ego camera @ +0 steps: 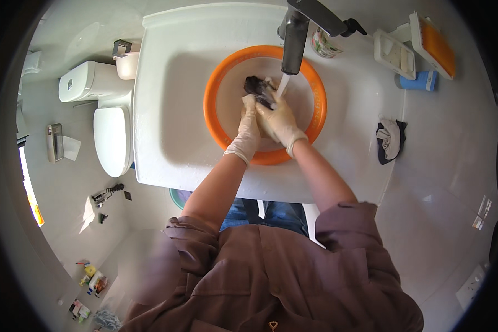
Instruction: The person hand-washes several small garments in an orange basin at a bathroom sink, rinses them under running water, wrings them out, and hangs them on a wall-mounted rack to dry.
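Observation:
A dark wet cloth [257, 86] is bunched between my two gloved hands, under the stream of water [283, 85] from the dark grey tap [294, 45]. My left hand [249, 120], in a pale rubber glove, grips the near left side of the cloth. On the right side my right hand [280, 118], gloved alike, presses against it with the fingers spread over the fabric. Both hands are inside an orange-rimmed basin [211, 97] with a pale inside, standing in the white sink [182, 108]. My palms and part of the cloth are hidden.
Right of the sink basin lies a crumpled dark and light cloth [389, 139]. A patterned container [325, 42] stands behind the tap. Soap dishes [395, 54], an orange item [435, 50] and a blue tube [418, 81] are at the back right. A toilet [112, 141] is at left.

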A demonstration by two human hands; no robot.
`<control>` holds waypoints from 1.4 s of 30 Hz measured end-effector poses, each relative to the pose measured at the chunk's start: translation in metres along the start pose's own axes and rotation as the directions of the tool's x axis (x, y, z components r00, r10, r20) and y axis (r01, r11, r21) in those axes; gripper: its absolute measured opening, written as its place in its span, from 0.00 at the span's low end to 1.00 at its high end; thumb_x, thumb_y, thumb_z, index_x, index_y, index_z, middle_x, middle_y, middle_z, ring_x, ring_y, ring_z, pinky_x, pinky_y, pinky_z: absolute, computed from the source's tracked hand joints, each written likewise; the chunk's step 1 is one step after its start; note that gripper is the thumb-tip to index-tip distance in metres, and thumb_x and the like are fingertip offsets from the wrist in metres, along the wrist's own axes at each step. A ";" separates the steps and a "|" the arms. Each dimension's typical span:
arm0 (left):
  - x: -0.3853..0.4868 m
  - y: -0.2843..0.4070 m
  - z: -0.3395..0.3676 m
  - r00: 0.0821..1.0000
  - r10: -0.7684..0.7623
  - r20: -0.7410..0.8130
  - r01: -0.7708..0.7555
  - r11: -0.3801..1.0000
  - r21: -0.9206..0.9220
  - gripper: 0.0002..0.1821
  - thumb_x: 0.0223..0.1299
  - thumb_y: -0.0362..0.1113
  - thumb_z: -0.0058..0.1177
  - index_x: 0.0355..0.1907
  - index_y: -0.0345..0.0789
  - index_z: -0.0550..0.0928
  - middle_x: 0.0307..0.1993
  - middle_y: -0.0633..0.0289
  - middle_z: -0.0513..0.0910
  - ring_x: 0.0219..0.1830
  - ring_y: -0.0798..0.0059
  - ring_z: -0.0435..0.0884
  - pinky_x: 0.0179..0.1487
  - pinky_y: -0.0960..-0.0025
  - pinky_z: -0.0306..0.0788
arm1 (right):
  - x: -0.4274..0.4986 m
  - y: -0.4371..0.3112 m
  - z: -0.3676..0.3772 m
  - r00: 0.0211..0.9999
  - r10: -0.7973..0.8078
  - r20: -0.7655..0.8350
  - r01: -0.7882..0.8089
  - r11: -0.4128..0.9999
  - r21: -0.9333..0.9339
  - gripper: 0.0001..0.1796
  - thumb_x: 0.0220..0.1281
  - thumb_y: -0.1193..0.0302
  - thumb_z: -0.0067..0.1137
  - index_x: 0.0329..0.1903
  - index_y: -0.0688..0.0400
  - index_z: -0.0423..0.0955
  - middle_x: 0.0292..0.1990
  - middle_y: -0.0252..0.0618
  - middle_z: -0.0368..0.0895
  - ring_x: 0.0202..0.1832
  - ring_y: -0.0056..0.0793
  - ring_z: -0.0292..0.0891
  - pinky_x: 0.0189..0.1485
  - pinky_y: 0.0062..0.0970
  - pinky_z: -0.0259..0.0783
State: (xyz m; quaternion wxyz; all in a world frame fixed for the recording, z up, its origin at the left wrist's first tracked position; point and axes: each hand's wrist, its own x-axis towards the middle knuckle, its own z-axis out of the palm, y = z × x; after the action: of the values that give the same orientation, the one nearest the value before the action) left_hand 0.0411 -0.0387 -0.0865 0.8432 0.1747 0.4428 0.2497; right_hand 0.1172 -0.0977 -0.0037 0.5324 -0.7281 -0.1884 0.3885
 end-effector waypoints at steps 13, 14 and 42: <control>-0.052 0.046 0.032 0.930 0.272 0.248 -0.362 0.795 0.486 0.30 0.63 0.46 0.58 0.61 0.30 0.70 0.47 0.57 0.79 0.43 0.69 0.80 0.52 0.66 0.75 | -0.024 -0.032 -0.036 0.999 -0.013 -0.039 -0.011 0.823 -0.568 0.25 0.66 0.51 0.51 0.55 0.56 0.76 0.49 0.51 0.79 0.50 0.50 0.77 0.51 0.43 0.73; -0.053 0.051 0.026 0.956 0.241 0.170 -0.282 0.584 0.761 0.33 0.61 0.46 0.59 0.63 0.31 0.67 0.50 0.55 0.78 0.48 0.65 0.79 0.56 0.65 0.73 | -0.022 -0.027 -0.040 0.990 -0.087 -0.112 -0.025 0.670 -0.742 0.23 0.65 0.53 0.52 0.55 0.55 0.77 0.48 0.49 0.78 0.50 0.49 0.76 0.51 0.42 0.73; -0.079 0.069 0.080 0.974 -0.115 0.193 0.037 0.928 0.370 0.23 0.67 0.47 0.57 0.55 0.32 0.78 0.44 0.66 0.81 0.47 0.82 0.77 0.50 0.78 0.71 | -0.011 -0.050 -0.058 0.974 0.139 0.179 -0.211 0.848 0.486 0.14 0.71 0.61 0.54 0.46 0.56 0.79 0.38 0.25 0.80 0.40 0.13 0.72 0.45 0.19 0.67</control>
State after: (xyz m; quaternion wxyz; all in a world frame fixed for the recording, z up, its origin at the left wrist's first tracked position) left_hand 0.0510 -0.0333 0.0446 0.8477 0.3359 0.3955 0.1104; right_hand 0.1619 -0.1238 0.0540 0.6515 -0.5500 -0.0497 0.5201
